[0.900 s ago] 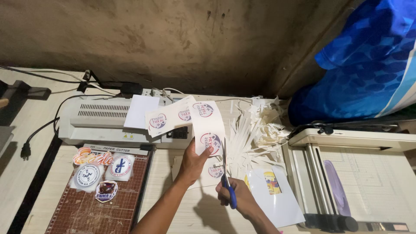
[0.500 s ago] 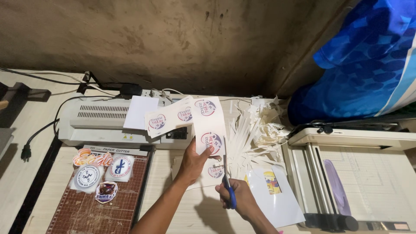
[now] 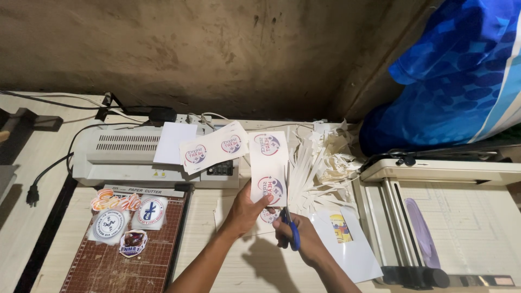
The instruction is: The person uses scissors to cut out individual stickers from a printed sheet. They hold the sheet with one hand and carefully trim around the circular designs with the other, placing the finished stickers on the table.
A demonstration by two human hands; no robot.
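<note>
Two hands share one printed strip point(image 3: 268, 165): the left hand point(image 3: 245, 209) pinches its lower edge, long axis running away toward the wall, while the right hand point(image 3: 297, 239), just beside, closes around blue-handled scissors point(image 3: 289, 220) pointing along the strip's right edge

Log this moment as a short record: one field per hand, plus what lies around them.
left hand: left hand pinches a white printed sticker strip with round emblems
right hand: right hand works blue-handled scissors at the strip's right edge
behind: grey laminator
left: brown cutting mat bearing cut stickers
right: heap of white paper offcuts
</note>
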